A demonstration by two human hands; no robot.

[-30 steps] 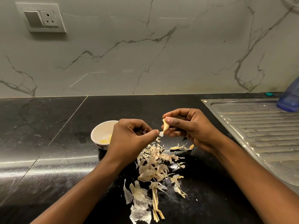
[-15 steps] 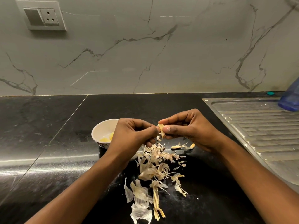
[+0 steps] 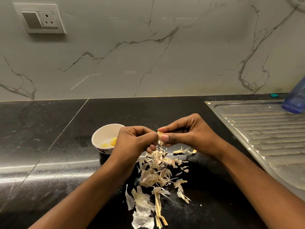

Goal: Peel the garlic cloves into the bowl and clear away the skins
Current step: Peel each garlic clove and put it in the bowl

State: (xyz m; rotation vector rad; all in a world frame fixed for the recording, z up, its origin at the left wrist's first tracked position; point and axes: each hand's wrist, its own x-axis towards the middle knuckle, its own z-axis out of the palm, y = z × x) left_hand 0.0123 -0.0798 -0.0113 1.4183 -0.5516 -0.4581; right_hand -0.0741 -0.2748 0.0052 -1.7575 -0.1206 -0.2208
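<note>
Since a second ago, the left hand (image 3: 132,142) is brought up against the right hand (image 3: 189,136), and the gap between them is closed at the small pale garlic clove (image 3: 160,135). The clove is pinched between the right thumb and forefinger, and its left edge is pinched by the left thumb and curled fingers. Just left of the grip, partly hidden behind the left hand, the small round white bowl (image 3: 99,134) is stood on the polished black stone counter (image 3: 49,129), with yellow peeled cloves (image 3: 113,140) held inside. Directly below the grip, nearer the person, a loose heap of dry beige garlic skins (image 3: 155,172) is spread over the counter. Well right of the grip, a ribbed steel draining board (image 3: 264,133) is seen.
</note>
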